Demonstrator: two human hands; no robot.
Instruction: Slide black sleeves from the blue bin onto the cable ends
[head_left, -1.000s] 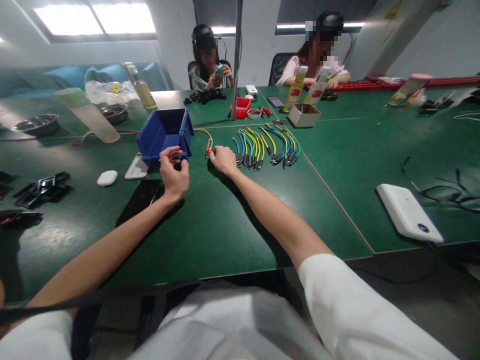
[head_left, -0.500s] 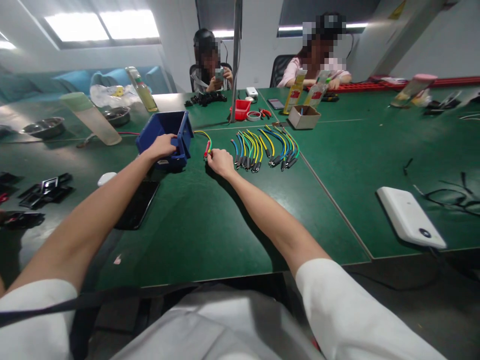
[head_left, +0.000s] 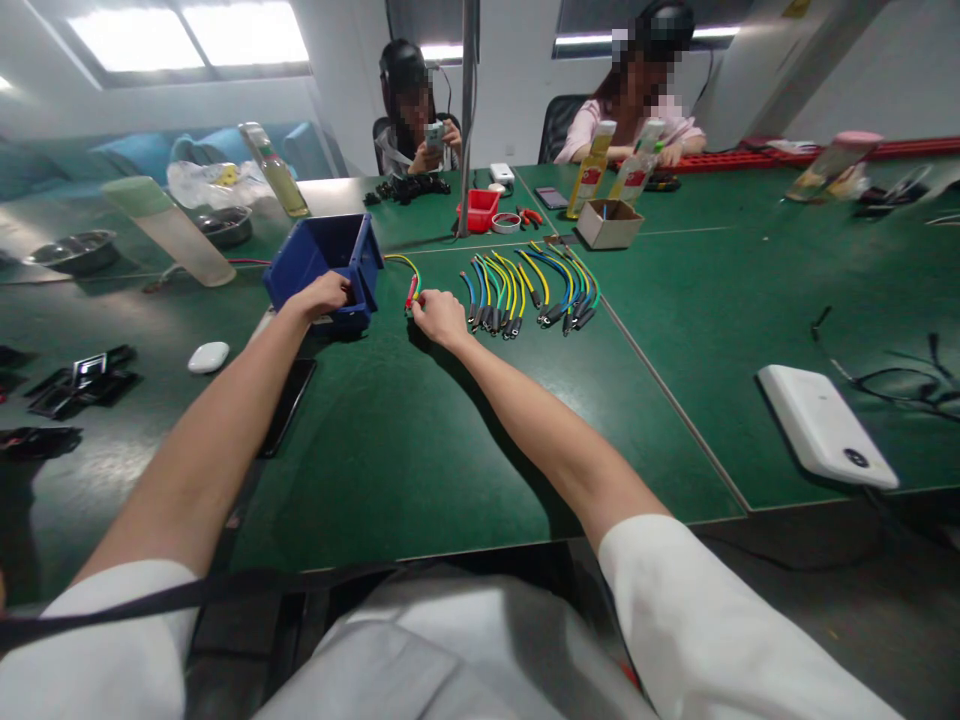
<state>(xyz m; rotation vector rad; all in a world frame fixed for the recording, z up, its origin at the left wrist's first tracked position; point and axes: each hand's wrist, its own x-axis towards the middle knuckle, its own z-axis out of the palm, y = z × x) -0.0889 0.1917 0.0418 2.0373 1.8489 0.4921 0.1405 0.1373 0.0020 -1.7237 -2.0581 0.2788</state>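
My left hand [head_left: 324,295] dips over the low front of a blue plastic bin [head_left: 279,282], its fingers curled inside. The bin wall hides the fingertips and anything between them. To the right of the bin, my right hand [head_left: 441,318] is closed in a pinch at the near end of a short yellow-green wire [head_left: 417,268] with a red piece on it. That wire curves back toward the bin on the green table. Right of my right hand lies a row of short blue, yellow and green wires [head_left: 501,290], several with dark sleeves and metal terminals at their near ends.
A black phone [head_left: 289,410] lies below my left forearm, with a white case [head_left: 208,357] beside it. Behind the wires stand a red bin [head_left: 480,212], a small cardboard box [head_left: 609,228] and bottles [head_left: 589,180]. A white power bank [head_left: 825,425] is at right. Two people sit opposite.
The view has shifted slightly. My left forearm has swung right, uncovering the white case and covering more of the phone. Both hands stay at the bin and the wire.
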